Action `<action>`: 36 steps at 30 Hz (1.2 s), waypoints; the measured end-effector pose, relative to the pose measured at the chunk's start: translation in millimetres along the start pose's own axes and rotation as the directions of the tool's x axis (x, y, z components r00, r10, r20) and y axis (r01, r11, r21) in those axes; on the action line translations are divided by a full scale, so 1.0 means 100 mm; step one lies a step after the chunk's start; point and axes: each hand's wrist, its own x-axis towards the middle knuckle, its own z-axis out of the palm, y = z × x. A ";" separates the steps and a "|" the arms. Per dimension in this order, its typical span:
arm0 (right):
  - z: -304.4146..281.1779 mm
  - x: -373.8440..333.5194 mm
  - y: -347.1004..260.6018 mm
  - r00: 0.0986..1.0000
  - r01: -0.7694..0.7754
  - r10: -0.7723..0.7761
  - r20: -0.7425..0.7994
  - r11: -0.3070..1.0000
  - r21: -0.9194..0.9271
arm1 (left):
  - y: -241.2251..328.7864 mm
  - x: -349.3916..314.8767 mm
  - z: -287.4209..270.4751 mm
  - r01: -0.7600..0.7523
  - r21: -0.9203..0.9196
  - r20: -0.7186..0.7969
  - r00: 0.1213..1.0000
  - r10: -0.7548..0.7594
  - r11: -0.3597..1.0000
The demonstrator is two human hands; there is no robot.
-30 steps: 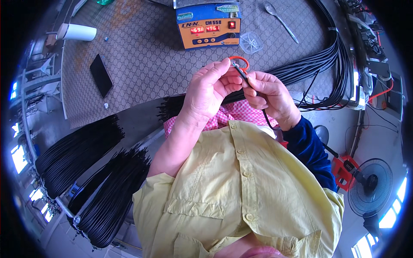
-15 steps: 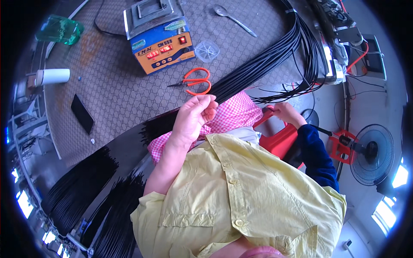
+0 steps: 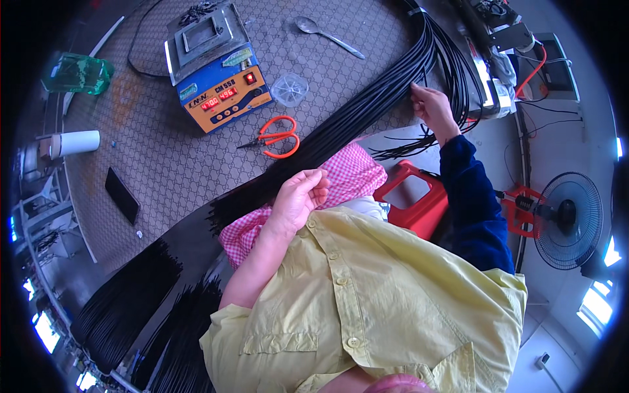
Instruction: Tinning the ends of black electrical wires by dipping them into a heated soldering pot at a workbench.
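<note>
A long bundle of black cables point(image 3: 367, 108) runs diagonally across the table from the far right toward my lap. At its right edge is my right hand point(image 3: 434, 111), fingers curled and tips against the cables; whether a cable is pinched in them is hidden. My left hand point(image 3: 300, 200) is closed in a pinch just on the near side of the bundle, above a pink checked cloth point(image 3: 354, 171). What that pinch holds, if anything, is too small to make out. Orange-handled scissors point(image 3: 280, 136) lie beyond the bundle, left of its middle.
A blue and orange solder pot point(image 3: 226, 92) with a lit display stands on the table point(image 3: 164, 157). Around it are a clear round dish point(image 3: 289, 89), a spoon point(image 3: 331, 37), a phone point(image 3: 122, 195) and a white cup point(image 3: 77, 143). More black cables point(image 3: 131, 301) hang at the lower left.
My right hand has gone from beside the red stool up and away to the cable bundle's right edge. My left hand stays pinched, slightly nearer my body. The whole view has shifted a little.
</note>
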 end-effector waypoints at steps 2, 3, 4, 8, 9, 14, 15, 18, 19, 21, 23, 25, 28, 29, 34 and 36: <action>-0.07 0.07 -0.03 0.990 -0.110 0.102 0.093 0.991 0.083 | -0.05 0.04 -0.01 0.024 -0.014 -0.014 1.000 -0.024 1.000; -0.09 0.06 -0.07 0.989 -0.131 0.126 0.081 0.990 0.050 | -0.07 0.06 -0.01 0.034 -0.021 -0.017 0.999 -0.035 0.999; -0.08 0.05 -0.09 0.988 -0.141 0.130 0.089 0.981 0.133 | -0.09 0.08 -0.01 0.045 -0.028 -0.018 0.999 -0.045 0.999; 0.00 -0.20 -0.14 0.881 -0.272 0.070 0.468 0.884 0.380 | -0.14 0.13 0.00 0.186 -0.154 0.173 0.972 -0.159 0.970; 0.05 -0.29 -0.09 0.831 -0.266 0.038 0.555 0.904 0.336 | -0.16 0.13 0.03 0.201 -0.216 0.264 0.954 -0.141 0.955; 0.46 -0.94 0.19 0.583 -0.425 0.100 0.807 0.883 0.198 | -0.18 -0.02 0.13 0.195 -0.468 0.450 0.892 0.043 0.862; 0.40 -0.90 0.22 0.567 -0.419 0.058 0.822 0.879 0.227 | -0.18 -0.11 0.10 0.140 -0.498 0.399 0.913 0.083 0.856; 0.15 -0.75 0.33 0.654 -0.430 0.044 0.755 0.843 0.324 | -0.10 -0.47 -0.07 -0.078 -0.433 0.321 0.918 0.234 0.898; 0.11 -0.75 0.33 0.693 -0.389 0.122 0.710 0.893 0.226 | -0.07 -0.56 -0.13 -0.189 -0.377 0.195 0.941 0.277 0.907; 0.11 -0.79 0.36 0.776 -0.352 0.261 0.574 0.934 0.051 | 0.01 -0.66 -0.23 -0.319 -0.344 0.016 0.938 0.346 0.883; 0.11 -0.82 0.41 0.834 -0.309 0.258 0.487 0.951 0.026 | 0.08 -0.72 -0.28 -0.446 -0.299 -0.106 0.894 0.435 0.843; 0.06 -0.77 0.44 0.882 -0.279 0.319 0.347 0.946 -0.163 | 0.13 -0.76 -0.32 -0.571 -0.219 -0.184 0.820 0.542 0.791; 0.23 -0.83 0.38 0.915 -0.150 0.361 0.183 0.723 -0.675 | 0.12 -0.78 -0.42 -0.658 0.001 -0.302 0.718 0.628 0.753; 0.31 -0.88 0.32 0.901 -0.050 0.382 0.206 0.561 -0.826 | 0.13 -0.79 -0.37 -0.649 0.022 -0.320 0.716 0.620 0.761; 1.17 -1.26 0.36 0.596 0.785 -0.242 0.766 0.374 -0.493 | 0.08 -0.70 -0.20 -0.546 -0.061 -0.187 0.829 0.528 0.836; 1.53 -1.41 0.43 0.580 0.664 -0.124 0.805 0.645 -0.378 | 0.07 -0.66 -0.11 -0.504 -0.112 -0.157 0.860 0.485 0.857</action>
